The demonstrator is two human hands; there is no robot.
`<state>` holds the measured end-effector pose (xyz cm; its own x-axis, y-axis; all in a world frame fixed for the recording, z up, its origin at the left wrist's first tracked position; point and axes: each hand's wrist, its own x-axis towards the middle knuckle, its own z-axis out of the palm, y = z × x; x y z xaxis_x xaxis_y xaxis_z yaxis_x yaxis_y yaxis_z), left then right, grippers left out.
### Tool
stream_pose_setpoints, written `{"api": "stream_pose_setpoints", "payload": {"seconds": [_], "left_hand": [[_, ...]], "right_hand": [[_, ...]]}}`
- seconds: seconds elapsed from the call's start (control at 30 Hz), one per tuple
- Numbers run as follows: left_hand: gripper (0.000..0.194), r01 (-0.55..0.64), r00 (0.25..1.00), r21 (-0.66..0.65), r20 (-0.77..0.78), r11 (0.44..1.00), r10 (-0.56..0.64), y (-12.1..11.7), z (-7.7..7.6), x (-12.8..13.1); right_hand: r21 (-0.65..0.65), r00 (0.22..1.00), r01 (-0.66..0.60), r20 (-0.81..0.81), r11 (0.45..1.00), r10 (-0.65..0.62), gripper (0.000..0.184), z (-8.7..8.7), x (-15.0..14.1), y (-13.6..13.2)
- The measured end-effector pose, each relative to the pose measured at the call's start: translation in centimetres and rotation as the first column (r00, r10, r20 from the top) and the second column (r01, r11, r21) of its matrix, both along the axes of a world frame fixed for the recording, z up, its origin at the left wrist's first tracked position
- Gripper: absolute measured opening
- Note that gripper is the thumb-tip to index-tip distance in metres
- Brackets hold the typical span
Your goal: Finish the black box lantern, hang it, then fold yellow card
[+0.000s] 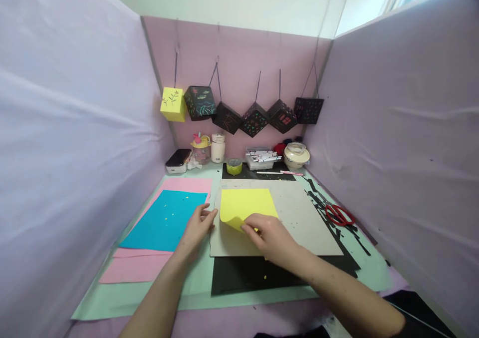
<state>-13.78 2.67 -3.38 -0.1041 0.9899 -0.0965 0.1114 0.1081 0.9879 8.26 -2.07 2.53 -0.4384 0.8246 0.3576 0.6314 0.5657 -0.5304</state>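
Observation:
A square of yellow paper lies on a pale grey board. Its near left corner curls upward. With thumb and fingers closed, my right hand pinches the near edge of this paper; part of the edge is hidden under the hand. My left hand is beside the board's left edge, fingers loosely bent and apart, holding nothing. Black sheets stick out from under the board. To the left, a blue sheet rests on pink sheets, close to my left hand.
Red-handled scissors lie at the right among black paper strips. A roll of yellow-green tape, a box of markers, a white bottle and a lidded bowl line the back. Several decorated boxes hang above.

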Motion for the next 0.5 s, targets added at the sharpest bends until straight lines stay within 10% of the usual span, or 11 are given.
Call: {"api": "stream_pose_setpoints", "payload": {"seconds": [0.17,0.33,0.4,0.5], "left_hand": [[0.086,0.469,0.880,-0.059,0.115,0.881,-0.461,-1.2,0.9,-1.0],[0.018,0.452,0.880,0.049,-0.187,0.891,-0.437,-0.7,0.8,-0.5],[0.010,0.436,0.892,0.071,-0.169,0.897,-0.420,-0.7,1.0,-0.3],[0.013,0.340,0.940,0.053,-0.023,0.939,-0.340,-1.0,1.7,-0.2]], "right_hand": [[-0.163,0.986,-0.139,-0.118,0.977,0.120,0.035,3.2,0.7,0.8],[-0.395,0.873,-0.484,-0.272,0.781,0.404,0.033,3.6,2.7,2.7],[-0.463,0.848,-0.482,-0.462,0.744,0.261,0.035,2.4,4.7,4.9],[-0.439,0.735,-0.241,-0.665,0.866,-0.133,0.043,-0.7,8.1,8.8]]}}
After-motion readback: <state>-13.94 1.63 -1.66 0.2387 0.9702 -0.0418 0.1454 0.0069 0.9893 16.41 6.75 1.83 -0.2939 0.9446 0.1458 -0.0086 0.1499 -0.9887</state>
